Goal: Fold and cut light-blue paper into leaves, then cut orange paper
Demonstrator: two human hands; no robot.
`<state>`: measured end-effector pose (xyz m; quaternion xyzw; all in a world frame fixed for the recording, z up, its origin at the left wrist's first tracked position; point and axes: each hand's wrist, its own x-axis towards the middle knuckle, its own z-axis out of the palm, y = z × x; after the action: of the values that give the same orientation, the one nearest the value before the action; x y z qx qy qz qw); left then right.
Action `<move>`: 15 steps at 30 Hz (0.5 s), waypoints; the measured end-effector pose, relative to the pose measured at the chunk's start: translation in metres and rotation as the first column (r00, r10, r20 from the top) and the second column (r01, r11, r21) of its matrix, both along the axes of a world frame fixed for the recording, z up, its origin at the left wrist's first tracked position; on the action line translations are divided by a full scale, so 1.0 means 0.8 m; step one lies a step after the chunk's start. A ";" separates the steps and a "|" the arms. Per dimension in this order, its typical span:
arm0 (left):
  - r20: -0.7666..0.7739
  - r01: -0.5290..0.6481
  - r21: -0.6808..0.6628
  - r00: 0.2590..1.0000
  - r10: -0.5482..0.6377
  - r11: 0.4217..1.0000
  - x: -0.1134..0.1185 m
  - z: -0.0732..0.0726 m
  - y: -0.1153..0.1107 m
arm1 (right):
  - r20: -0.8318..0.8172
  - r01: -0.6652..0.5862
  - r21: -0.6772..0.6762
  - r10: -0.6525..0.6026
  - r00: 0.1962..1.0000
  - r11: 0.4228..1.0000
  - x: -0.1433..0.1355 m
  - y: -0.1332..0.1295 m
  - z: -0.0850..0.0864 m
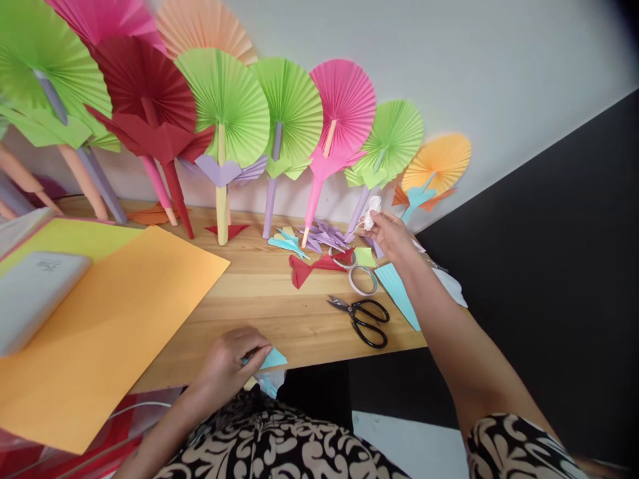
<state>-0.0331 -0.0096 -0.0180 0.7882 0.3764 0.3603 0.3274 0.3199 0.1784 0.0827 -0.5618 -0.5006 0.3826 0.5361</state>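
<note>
My right hand (pixel 391 234) reaches to the back right of the table, its fingers pinched on a small bundle of white string (pixel 372 211). Close to the front edge, my left hand (pixel 237 359) is closed on a piece of light blue paper (pixel 274 358); part of the paper is hidden by the fingers. Between the hands lie black-handled scissors (pixel 360 318), blades pointing left. Behind them are a tape roll (pixel 363 280) and a red folded paper piece (pixel 319 264). A pleated light blue paper strip (pixel 398 295) rests under my right forearm.
Several round pleated paper fans, such as a pink one (pixel 344 100) and a dark red one (pixel 144 83), lean against the wall. Purple folded papers (pixel 324 235) lie before them. At left, a white box-like object (pixel 42 293) sits on orange paper sheets (pixel 144 306).
</note>
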 end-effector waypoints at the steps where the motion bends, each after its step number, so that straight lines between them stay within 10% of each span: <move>1: -0.010 -0.002 -0.003 1.000 0.001 1.000 0.000 0.000 0.000 | -0.019 0.007 -0.002 -0.007 1.000 1.000 0.005 -0.005 0.005; 8: -0.025 -0.005 0.005 1.000 0.005 1.000 0.000 0.002 0.000 | 0.015 0.063 -0.024 -0.063 0.998 0.998 0.047 -0.044 0.020; 15: -0.056 -0.013 -0.032 0.998 0.011 0.999 -0.001 -0.001 -0.002 | 0.416 0.146 0.048 -0.153 0.897 0.988 0.070 -0.048 0.002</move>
<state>-0.0339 -0.0113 -0.0190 0.7902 0.3959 0.3342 0.3273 0.3755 0.1404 0.0842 -0.6633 -0.5621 0.2073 0.4485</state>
